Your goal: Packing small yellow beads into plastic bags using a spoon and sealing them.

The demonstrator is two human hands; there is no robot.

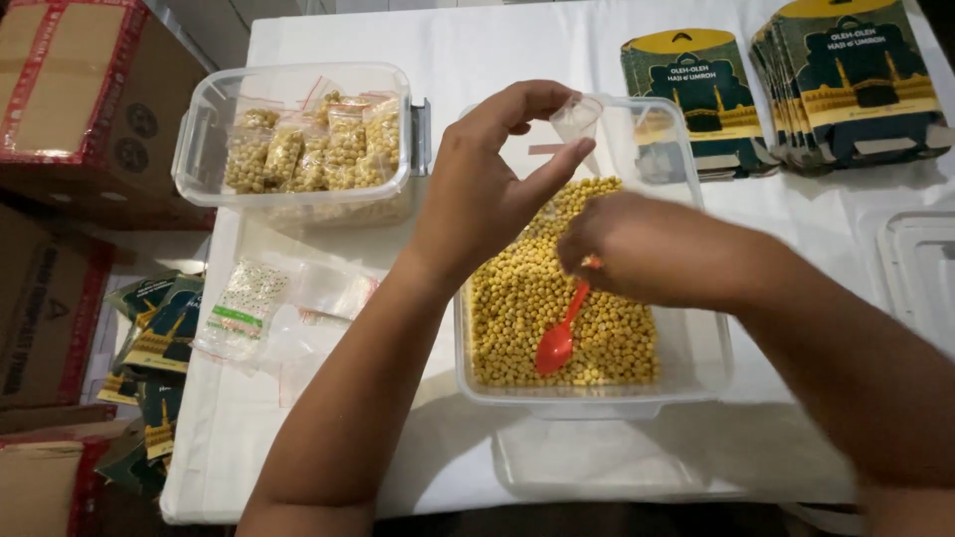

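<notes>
My left hand [487, 184] pinches a small clear bag [577, 117] open above the tub [696, 368] of yellow beans [527, 308], so spills drop back in, while my right hand [637, 249] grips the red spoon [559, 333], bowl down on them.

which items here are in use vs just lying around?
In use:
left hand holding small clear bag
right hand holding red spoon
tub of yellow chickpeas

Lying about:
tub of filled bags
loose empty bags
stacks of green card packets
cardboard boxes
</notes>
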